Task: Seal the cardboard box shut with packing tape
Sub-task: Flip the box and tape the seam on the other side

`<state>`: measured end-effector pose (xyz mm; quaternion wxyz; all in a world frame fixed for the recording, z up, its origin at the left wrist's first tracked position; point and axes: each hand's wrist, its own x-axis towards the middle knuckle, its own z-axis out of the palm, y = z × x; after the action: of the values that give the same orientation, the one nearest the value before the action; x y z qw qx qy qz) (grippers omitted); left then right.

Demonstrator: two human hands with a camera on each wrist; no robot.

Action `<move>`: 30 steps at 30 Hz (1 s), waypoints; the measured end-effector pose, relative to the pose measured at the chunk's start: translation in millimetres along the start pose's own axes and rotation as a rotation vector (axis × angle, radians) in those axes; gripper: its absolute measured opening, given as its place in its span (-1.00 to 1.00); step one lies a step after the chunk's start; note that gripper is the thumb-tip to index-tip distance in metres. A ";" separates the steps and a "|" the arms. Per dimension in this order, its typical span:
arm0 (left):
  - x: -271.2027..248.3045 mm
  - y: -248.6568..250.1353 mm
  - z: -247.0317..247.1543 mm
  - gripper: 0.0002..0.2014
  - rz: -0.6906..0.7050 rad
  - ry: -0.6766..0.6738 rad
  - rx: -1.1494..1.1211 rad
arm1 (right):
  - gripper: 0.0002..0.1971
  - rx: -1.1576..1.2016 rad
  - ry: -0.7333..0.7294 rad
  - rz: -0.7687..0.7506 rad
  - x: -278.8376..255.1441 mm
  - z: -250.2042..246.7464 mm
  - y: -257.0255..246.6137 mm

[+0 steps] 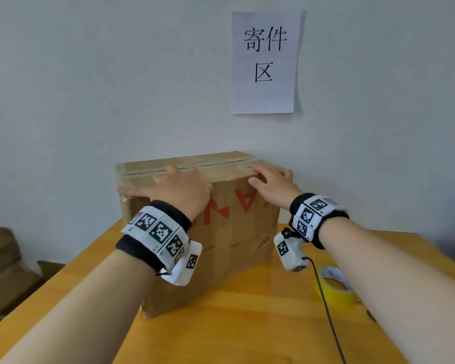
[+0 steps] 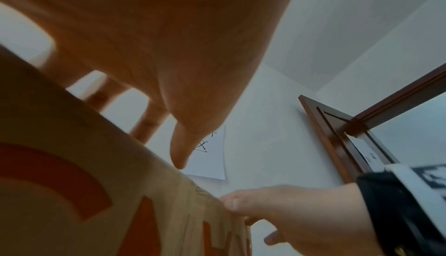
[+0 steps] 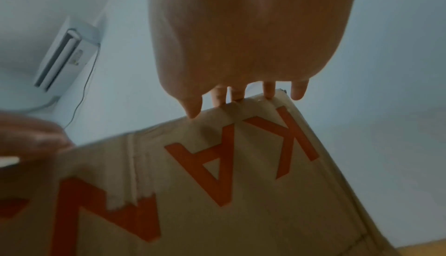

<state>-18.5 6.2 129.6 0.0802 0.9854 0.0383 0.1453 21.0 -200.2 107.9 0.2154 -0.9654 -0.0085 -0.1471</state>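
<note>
Head view takes in the whole setup: a cardboard box (image 1: 221, 232) stands on a yellow wooden table (image 1: 247, 324), pushed back close to a pale wall, with its top flaps folded down. The left hand (image 1: 179, 189) lies flat on the near left part of the top, fingers spread and straight, thumb stretched out toward the left corner. The right hand (image 1: 276, 186) rests on the near right part of the top, fingers straight and reaching toward the seam between the flaps, thumb along the front edge. Neither hand grips anything. A roll of yellow packing tape (image 1: 334, 286) lies on the table to the right of the box, beneath the right forearm and apart from the box; only this view shows it. A sheet of paper (image 1: 264, 61) with black characters hangs on the wall above the box, and some brown cartons (image 1: 3, 264) sit low at the left beyond the table.

The left wrist view looks up from below the palm: the fingers (image 2: 149, 124) are splayed over the box's upper edge, the thumb points down at that edge, and the other hand appears lower right at the box's rim. It alone shows a brown door frame (image 2: 337, 136).

The right wrist view shows the fingertips (image 3: 269, 90) touching the top edge, red letters (image 3: 217, 164) printed upside down on the front face, a torn strip of old tape (image 3: 135, 174), and a white air conditioner (image 3: 65, 59) on the wall.
</note>
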 end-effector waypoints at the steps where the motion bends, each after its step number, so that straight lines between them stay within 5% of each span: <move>1: 1.6 2.8 0.1 -0.45 -0.016 -0.001 0.005 | -0.48 -0.074 0.011 -0.030 -0.3 -0.8 -0.4; 7: -5.3 23.8 17.9 -0.20 -0.082 0.078 0.019 | -0.62 -0.255 0.223 -0.131 -13.6 -13.1 6.6; 12: -0.1 22.7 13.2 -0.02 -0.131 0.045 -0.113 | -0.60 -0.142 0.381 -0.163 -31.6 -21.9 17.9; 17: 1.8 29.0 9.4 -0.37 -0.012 -0.037 -0.178 | -0.60 0.115 0.386 -0.262 -54.5 -33.1 18.7; 20: -11.6 42.9 10.2 -0.40 0.117 -0.150 -0.237 | -0.66 0.369 0.319 -0.168 -65.3 -52.5 19.7; 25: -30.4 53.5 5.4 -0.37 0.279 -0.119 -0.220 | -0.67 0.225 0.235 -0.049 -67.8 -53.9 24.5; 30: -28.8 43.0 10.1 -0.41 0.154 -0.047 -0.460 | -0.57 0.135 0.294 -0.063 -83.4 -51.5 11.7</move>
<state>-40.8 -40.4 119.2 0.2922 0.9442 -0.0731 0.1332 -72.3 -228.4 123.6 0.2738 -0.9161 -0.0172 -0.2924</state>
